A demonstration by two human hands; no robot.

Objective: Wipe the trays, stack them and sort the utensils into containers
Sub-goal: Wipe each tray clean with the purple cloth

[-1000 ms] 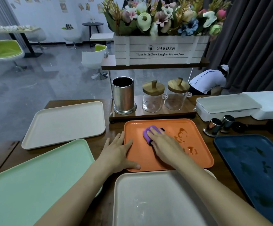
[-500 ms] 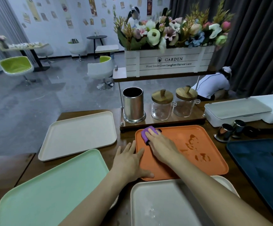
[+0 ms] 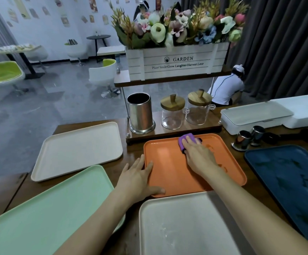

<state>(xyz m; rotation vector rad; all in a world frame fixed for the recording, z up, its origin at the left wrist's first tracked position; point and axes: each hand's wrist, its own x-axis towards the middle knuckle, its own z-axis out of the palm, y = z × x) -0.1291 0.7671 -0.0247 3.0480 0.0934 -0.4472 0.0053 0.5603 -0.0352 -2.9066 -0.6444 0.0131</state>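
Flower box (image 3: 177, 69) reads "GARDEN"; right hand (image 3: 199, 155) presses sponge (image 3: 183, 140).

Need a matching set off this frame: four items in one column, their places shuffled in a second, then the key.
Column 1
1. purple sponge
2. left hand
3. steel canister
4. navy tray

Column 2
A. on the wooden stand, left of the glass jars
B. right of the orange tray, surface blotched
C. laid flat on the orange tray's near-left corner
D. at the orange tray's far edge, under the right hand

Pairs: 1-D, 2-C, 3-A, 4-B
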